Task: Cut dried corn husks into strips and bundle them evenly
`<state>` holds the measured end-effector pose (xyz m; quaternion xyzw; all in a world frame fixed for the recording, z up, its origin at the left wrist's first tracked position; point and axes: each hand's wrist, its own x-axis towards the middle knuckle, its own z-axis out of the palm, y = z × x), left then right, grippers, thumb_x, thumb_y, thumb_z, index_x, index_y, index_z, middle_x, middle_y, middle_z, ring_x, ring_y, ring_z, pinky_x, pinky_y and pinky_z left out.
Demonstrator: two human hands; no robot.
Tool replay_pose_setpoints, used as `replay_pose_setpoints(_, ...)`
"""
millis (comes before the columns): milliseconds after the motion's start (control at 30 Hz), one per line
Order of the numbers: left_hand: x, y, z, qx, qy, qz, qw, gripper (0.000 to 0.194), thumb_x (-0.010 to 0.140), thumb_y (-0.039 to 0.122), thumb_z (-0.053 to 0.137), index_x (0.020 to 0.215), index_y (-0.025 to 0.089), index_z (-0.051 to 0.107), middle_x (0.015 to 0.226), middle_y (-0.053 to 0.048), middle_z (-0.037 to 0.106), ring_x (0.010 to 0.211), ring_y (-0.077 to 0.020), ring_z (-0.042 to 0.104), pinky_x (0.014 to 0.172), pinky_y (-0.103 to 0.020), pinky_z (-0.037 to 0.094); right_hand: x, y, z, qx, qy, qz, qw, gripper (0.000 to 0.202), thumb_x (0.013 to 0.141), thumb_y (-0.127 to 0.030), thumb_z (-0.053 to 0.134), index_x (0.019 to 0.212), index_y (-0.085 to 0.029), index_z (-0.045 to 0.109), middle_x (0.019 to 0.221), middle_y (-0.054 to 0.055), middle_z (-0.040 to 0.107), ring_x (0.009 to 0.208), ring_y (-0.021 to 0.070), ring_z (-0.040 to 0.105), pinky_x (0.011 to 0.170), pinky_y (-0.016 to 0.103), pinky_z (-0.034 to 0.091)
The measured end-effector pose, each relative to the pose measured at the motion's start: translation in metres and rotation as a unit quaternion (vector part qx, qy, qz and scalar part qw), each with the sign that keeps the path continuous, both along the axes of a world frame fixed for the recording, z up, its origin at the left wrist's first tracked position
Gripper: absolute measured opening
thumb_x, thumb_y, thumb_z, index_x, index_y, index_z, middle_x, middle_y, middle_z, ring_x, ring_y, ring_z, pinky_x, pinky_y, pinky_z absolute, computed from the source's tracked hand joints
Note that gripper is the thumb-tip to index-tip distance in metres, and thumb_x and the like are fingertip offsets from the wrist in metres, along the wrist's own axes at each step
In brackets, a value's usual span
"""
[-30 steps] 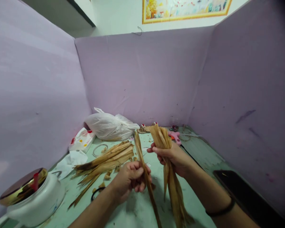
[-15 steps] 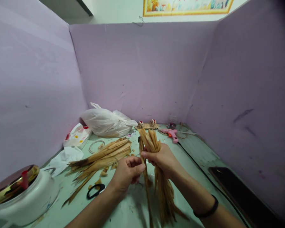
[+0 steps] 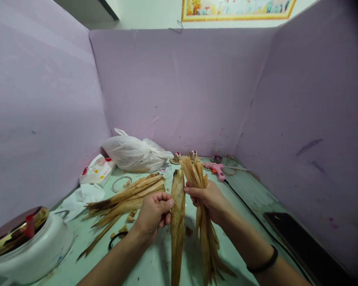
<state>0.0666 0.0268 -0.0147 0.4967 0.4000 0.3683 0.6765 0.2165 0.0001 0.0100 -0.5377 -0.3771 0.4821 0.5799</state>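
My right hand is closed around a bundle of dried husk strips, tan and frayed, with cut ends up and tails hanging toward the table. Between my hands a single broad husk strip stands nearly upright, its flat side facing me and its top tip dark. My left hand pinches the left edge of that strip. The right thumb tip is at its right edge; whether it grips there I cannot tell. On the table to the left lies a pile of similar husks. Black-handled scissors are partly hidden behind my left forearm.
A white plastic bag, a tissue pack and a wire ring are at back left. A white pot stands front left. A pink glue gun, its cord and a dark phone-like slab lie right. Purple panels enclose the table.
The single strip has turned from edge-on to flat side toward me. My left hand has shifted slightly left, and my right hand with the bundle slightly right.
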Motion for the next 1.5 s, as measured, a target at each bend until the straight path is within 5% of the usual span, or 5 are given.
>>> replay_pose_setpoints(367, -0.031, 0.005, 0.031, 0.113, 0.202, -0.047, 0.972, 0.025, 0.068, 0.038, 0.055, 0.057, 0.016, 0.052, 0.052, -0.001, 0.057, 0.039, -0.0090, 0.046, 0.039, -0.021, 0.029, 0.003, -0.008, 0.003, -0.035, -0.042, -0.016, 0.998, 0.030, 0.048, -0.027, 0.076, 0.069, -0.016, 0.058, 0.058, -0.004, 0.051, 0.046, 0.0059, 0.037, 0.041, 0.021, 0.025)
replay_pose_setpoints(633, -0.100, -0.020, 0.003, 0.313, 0.629, -0.168, 0.691, 0.017, 0.064, 0.013, 0.051, 0.080, 0.017, 0.058, 0.083, -0.009, 0.063, 0.078, -0.0245, 0.058, 0.062, -0.031, 0.037, 0.026, -0.007, 0.015, -0.007, -0.012, 0.008, 1.000, 0.027, 0.051, -0.025, 0.076, 0.068, -0.016, 0.057, 0.060, -0.003, 0.053, 0.050, 0.0077, 0.044, 0.040, 0.020, 0.027)
replay_pose_setpoints(767, -0.099, -0.028, -0.010, 0.322, 0.666, -0.176, 0.649, 0.028, 0.063, 0.009, 0.047, 0.087, 0.017, 0.056, 0.090, -0.014, 0.063, 0.083, -0.0295, 0.059, 0.065, -0.035, 0.038, 0.022, -0.008, 0.013, 0.018, -0.002, 0.018, 1.000, 0.027, 0.051, -0.024, 0.077, 0.066, -0.017, 0.055, 0.057, -0.004, 0.050, 0.048, 0.0076, 0.043, 0.040, 0.020, 0.029)
replay_pose_setpoints(1133, -0.091, 0.011, 0.022, 0.094, 0.203, 0.021, 0.974, 0.022, 0.057, 0.018, 0.065, 0.073, 0.017, 0.051, 0.059, 0.002, 0.057, 0.053, -0.0113, 0.052, 0.050, -0.021, 0.036, 0.030, -0.009, 0.015, -0.018, 0.029, 0.116, 0.993, 0.041, 0.052, -0.025, 0.078, 0.090, -0.018, 0.065, 0.082, 0.003, 0.067, 0.074, 0.0168, 0.060, 0.067, 0.027, 0.046)
replay_pose_setpoints(1500, -0.070, 0.014, -0.019, -0.243, -0.086, -0.034, 0.966, 0.034, 0.071, 0.034, 0.061, 0.091, 0.007, 0.062, 0.060, -0.009, 0.064, 0.052, -0.0129, 0.057, 0.050, -0.021, 0.043, 0.037, -0.001, 0.004, -0.010, -0.029, 0.105, 0.994, 0.026, 0.055, -0.030, 0.075, 0.076, -0.017, 0.066, 0.073, 0.002, 0.063, 0.068, 0.0148, 0.055, 0.061, 0.025, 0.042)
